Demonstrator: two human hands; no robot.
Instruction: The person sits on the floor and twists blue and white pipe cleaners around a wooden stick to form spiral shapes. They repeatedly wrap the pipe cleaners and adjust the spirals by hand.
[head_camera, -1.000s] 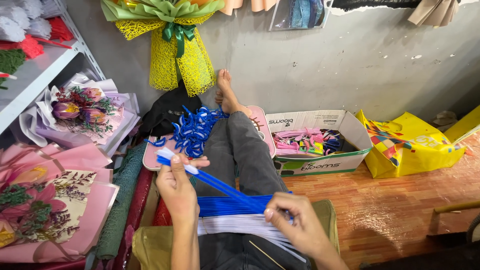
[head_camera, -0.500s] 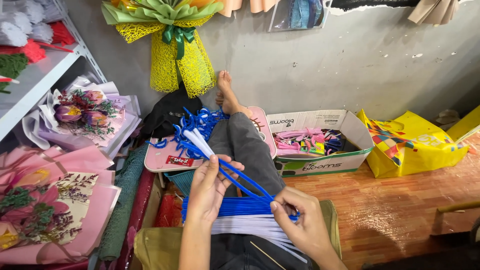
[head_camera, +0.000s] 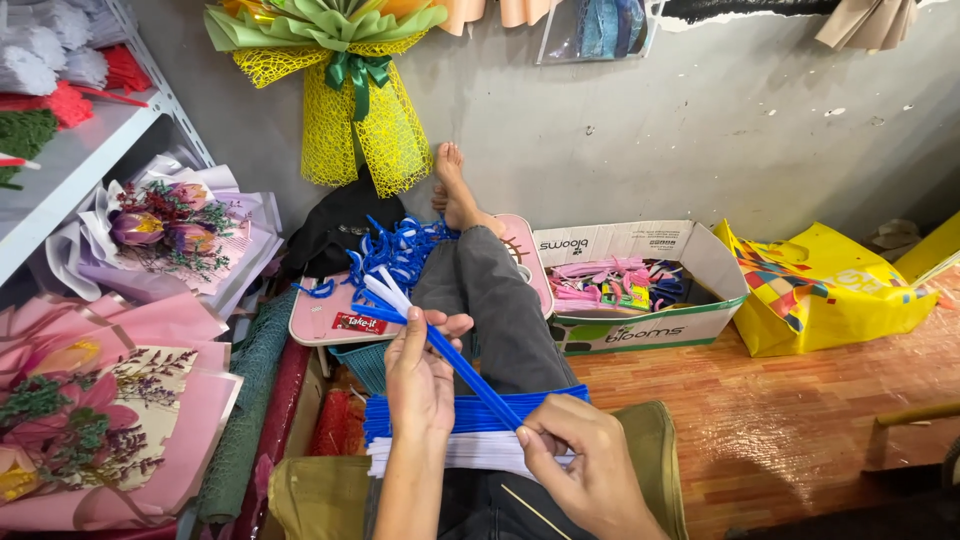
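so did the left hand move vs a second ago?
Yes. The left hand has shifted right, toward the grey-trousered leg and the right hand. Against the pink tray, it now sits off the tray's right end, bending the blue-and-white pipe cleaners.

We record even, soft daylight, moderately bright, with no hard glare. Soft shadows sit beneath the grey metal shelf (head_camera: 90, 150) and under the white cardboard box (head_camera: 640, 285). Focus is sharp at centre. Wide-angle distortion bends the frame edges; the dark lower-right corner loses detail against the reddish wooden floor (head_camera: 800, 430).
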